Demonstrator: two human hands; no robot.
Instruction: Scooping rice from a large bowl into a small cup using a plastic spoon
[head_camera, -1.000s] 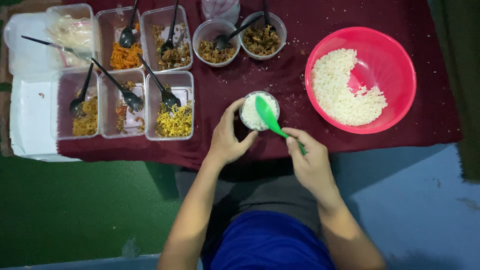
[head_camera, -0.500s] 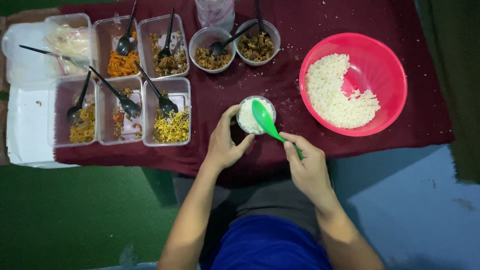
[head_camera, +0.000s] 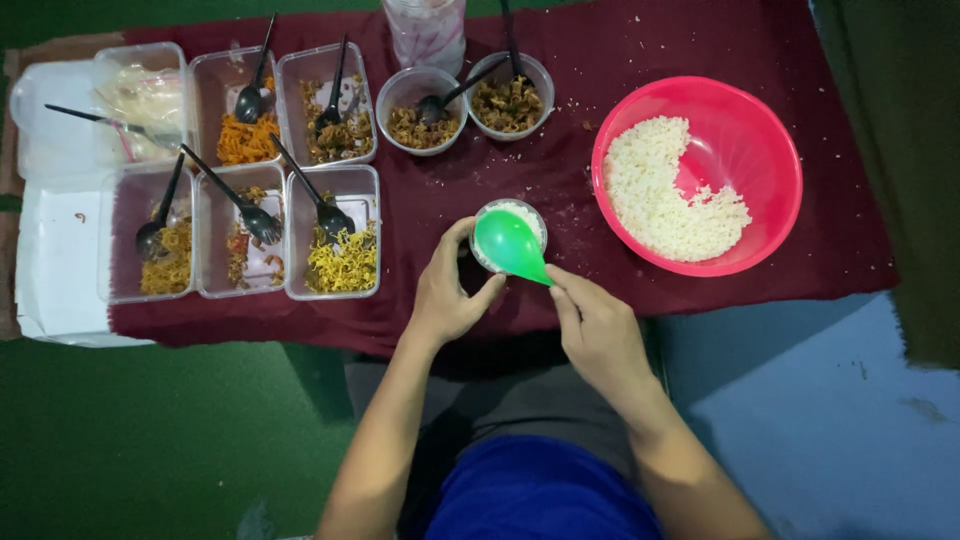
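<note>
Near the front edge of the worktop, rice goes into a small cup.
Left hand (head_camera: 447, 295) wraps the small cup (head_camera: 508, 232) by its side; it looks light and easy to tip. Right hand (head_camera: 598, 330) pinches the green spoon (head_camera: 508, 243) by its handle.
</note>
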